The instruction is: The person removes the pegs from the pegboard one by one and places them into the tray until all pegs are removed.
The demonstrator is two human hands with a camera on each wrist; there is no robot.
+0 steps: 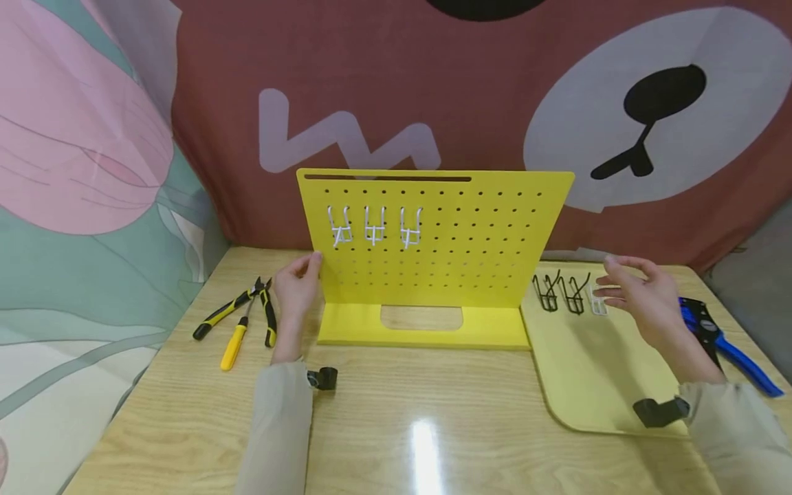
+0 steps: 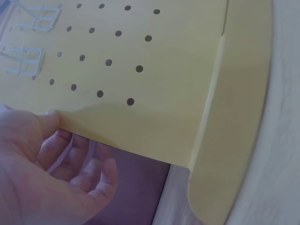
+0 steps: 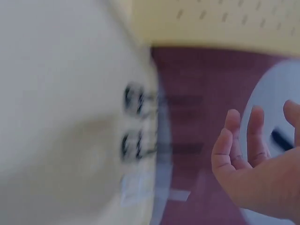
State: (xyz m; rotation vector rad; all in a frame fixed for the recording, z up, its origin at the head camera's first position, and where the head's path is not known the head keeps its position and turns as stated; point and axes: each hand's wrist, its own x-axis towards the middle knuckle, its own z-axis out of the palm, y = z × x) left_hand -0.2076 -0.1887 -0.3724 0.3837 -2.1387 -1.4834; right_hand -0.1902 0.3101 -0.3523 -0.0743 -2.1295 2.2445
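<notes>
A yellow pegboard [image 1: 470,240] stands upright on its base, with three white wire hooks [image 1: 374,225] hung in a row at its upper left. My left hand [image 1: 298,287] pinches the board's left edge; in the left wrist view the thumb [image 2: 49,123] lies on the front face and the fingers are at the edge and behind. Above the yellow tray [image 1: 603,385], my right hand [image 1: 646,299] is raised with parted, loosely bent fingers and nothing in them. Nearest to it is a white wire hook [image 1: 598,304], beside two black wire hooks [image 1: 575,295] at the tray's far end.
Left of the board lie yellow-and-black pliers [image 1: 223,315] and a yellow-handled screwdriver [image 1: 233,347]. A blue-handled tool [image 1: 745,361] lies right of the tray, partly behind my right arm. A printed cloth [image 1: 371,82] hangs behind the wooden table [image 1: 383,419].
</notes>
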